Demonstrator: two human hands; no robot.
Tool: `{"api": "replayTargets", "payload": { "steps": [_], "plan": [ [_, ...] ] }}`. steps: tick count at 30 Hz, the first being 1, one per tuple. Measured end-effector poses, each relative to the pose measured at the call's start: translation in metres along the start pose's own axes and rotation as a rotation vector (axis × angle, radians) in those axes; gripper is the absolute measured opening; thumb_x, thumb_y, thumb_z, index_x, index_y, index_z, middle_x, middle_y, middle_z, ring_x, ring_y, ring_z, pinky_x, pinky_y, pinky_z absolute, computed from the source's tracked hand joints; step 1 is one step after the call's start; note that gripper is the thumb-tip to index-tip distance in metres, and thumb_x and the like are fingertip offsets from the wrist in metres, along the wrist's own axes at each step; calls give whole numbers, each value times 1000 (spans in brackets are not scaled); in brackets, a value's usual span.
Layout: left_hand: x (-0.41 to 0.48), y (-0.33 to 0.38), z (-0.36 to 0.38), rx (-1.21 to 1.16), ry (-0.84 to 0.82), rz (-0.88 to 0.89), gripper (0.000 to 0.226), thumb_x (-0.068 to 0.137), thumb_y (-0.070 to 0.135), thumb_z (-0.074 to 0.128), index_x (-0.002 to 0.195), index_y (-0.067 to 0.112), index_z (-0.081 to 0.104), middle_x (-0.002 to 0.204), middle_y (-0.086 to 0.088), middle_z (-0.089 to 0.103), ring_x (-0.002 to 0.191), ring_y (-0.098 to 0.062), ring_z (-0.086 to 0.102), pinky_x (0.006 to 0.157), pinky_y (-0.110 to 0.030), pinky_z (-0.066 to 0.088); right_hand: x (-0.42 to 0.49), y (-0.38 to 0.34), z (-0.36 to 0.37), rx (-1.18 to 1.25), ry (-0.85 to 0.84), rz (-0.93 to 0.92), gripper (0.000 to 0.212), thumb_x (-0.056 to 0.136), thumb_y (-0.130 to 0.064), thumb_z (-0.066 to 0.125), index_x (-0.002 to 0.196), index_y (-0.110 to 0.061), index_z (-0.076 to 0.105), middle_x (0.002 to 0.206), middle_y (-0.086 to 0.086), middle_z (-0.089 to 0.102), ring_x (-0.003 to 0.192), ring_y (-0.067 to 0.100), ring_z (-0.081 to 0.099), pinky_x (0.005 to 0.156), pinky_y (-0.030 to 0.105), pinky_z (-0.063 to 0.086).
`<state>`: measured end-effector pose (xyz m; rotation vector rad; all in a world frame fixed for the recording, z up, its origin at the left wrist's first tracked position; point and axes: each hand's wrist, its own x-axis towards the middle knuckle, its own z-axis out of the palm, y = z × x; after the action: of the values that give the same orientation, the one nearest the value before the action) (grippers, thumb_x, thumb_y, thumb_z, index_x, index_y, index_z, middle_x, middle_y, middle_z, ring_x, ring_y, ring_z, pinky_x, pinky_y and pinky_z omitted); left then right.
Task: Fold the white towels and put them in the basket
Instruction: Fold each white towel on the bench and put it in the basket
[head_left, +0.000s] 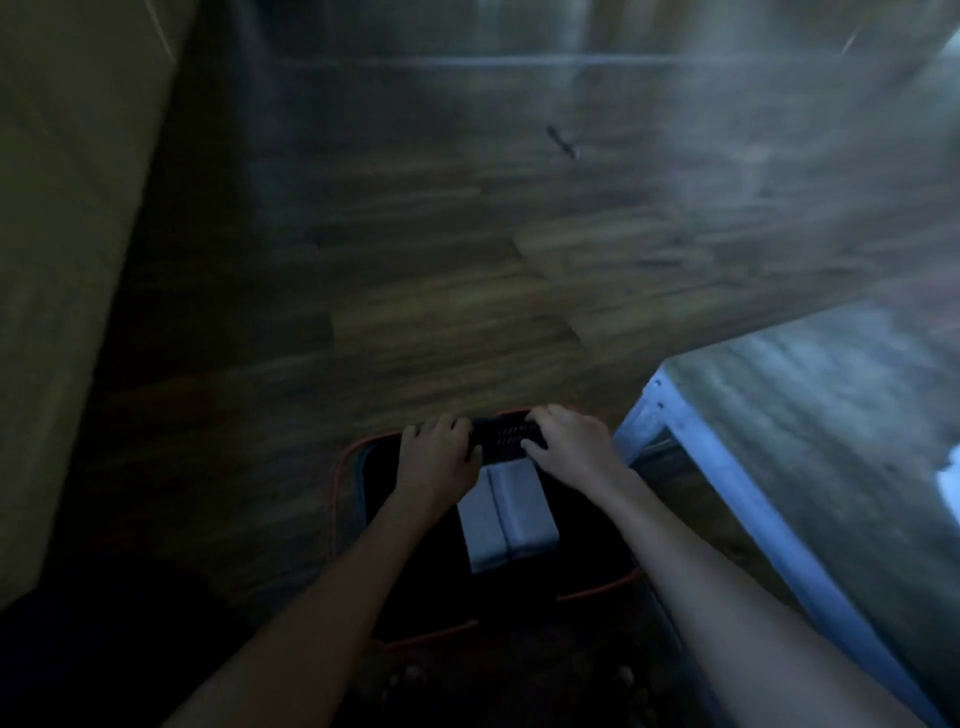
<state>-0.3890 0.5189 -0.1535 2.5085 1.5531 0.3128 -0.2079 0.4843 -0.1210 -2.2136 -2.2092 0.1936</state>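
Note:
A dark basket (349, 499) with an orange rim sits low in the blurred, dim head view, over a wooden floor. Inside it lie two folded white towels (506, 514), side by side. My left hand (436, 457) grips the far edge of the basket from the left. My right hand (569, 441) grips the same perforated dark edge (506, 441) from the right. Both forearms reach forward over the basket, and part of its interior is hidden beneath them.
A table (831, 415) with a pale metal frame and wood-look top stands at the right, close to the basket. Something white (950, 483) lies at the table's right edge. A light wall or panel (62, 260) runs along the left.

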Motion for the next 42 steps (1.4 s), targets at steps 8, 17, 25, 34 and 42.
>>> {"api": "replayTargets", "payload": {
  "steps": [8,17,25,34,42],
  "plan": [
    [-27,46,-134,64,151,144,26,84,37,51,97,16,61,103,-4,63,101,-25,60,80,-36,41,-77,-22,-135,5,127,111,45,89,-48,51,123,-20,54,124,2,59,115,23,55,85,36,44],
    [-38,138,-166,60,25,372,35,87,44,49,107,18,60,113,-4,63,105,-25,60,89,-39,42,-178,22,-179,3,149,354,44,87,-53,51,121,-25,55,118,-1,62,108,23,59,75,34,43],
    [-54,258,-139,25,-94,679,40,89,44,49,119,18,54,121,-2,59,106,-23,58,91,-39,40,-292,89,-163,26,176,623,41,86,-50,54,114,-20,59,105,0,63,95,19,58,75,34,46],
    [-112,381,-85,37,-259,983,39,91,45,42,116,16,53,123,-7,57,111,-29,55,93,-41,39,-439,127,-134,32,193,963,35,88,-50,50,110,-24,59,110,-3,64,103,20,59,71,29,39],
    [-186,449,-38,-67,-331,1280,32,89,41,47,110,19,57,120,-2,57,113,-23,53,95,-39,36,-545,140,-81,69,57,1194,37,91,-45,50,122,-26,54,125,-4,60,122,19,49,96,37,34]
  ]
}}
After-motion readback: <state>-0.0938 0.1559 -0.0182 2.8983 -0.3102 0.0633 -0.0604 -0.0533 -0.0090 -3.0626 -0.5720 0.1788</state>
